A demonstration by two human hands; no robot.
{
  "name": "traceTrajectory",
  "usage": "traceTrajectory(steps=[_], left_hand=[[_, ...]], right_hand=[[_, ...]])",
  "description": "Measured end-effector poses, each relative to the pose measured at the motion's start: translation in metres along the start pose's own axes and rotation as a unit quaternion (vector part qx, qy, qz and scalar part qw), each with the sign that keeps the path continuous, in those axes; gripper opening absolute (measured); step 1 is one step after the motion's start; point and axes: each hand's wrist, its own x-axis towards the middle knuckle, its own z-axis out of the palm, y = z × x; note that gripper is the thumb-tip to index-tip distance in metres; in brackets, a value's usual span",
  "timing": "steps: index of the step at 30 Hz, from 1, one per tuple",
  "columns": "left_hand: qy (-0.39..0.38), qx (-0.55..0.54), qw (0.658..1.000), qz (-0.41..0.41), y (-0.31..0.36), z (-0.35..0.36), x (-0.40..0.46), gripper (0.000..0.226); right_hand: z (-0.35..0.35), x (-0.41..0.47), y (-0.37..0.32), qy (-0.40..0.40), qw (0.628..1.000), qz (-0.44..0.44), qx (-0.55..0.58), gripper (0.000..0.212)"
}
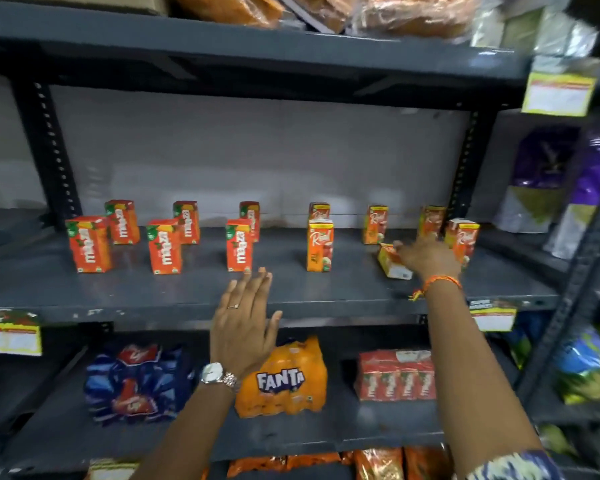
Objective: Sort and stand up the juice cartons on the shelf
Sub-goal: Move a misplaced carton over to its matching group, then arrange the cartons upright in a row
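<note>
On the grey middle shelf (187,292) several orange Maaza cartons (164,246) stand upright at the left in two rows. Several Real cartons (320,245) stand upright at the right. One Real carton (392,263) lies tilted on the shelf between them, and my right hand (428,256) rests on it with fingers around its top. It is blurred, so the grip is not plain. My left hand (245,323) hovers flat and open at the shelf's front edge, below a Maaza carton (239,244), holding nothing.
The lower shelf holds a blue bottle pack (137,382), an orange Fanta pack (286,379) and a red carton pack (395,374). Bags (548,174) fill the neighbouring rack at right. Price tags (9,332) hang on the shelf edges. Snack bags lie on the top shelf (257,46).
</note>
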Motion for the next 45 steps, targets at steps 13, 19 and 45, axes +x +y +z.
traceTrajectory(steps=[13, 19, 45], left_hand=[[0.004, -0.015, 1.0, -0.026, 0.061, 0.035, 0.016, 0.047], [0.012, -0.013, 0.999, -0.045, 0.065, 0.036, 0.015, 0.048], [0.008, -0.013, 0.998, -0.055, 0.073, 0.026, 0.014, 0.05]], right_hand=[[0.009, 0.028, 0.01, -0.274, 0.903, -0.036, 0.329, 0.014], [-0.013, 0.017, 0.028, -0.319, 0.792, -0.036, 0.519, 0.016], [-0.008, 0.042, 0.041, -0.19, 0.87, -0.105, 0.443, 0.025]])
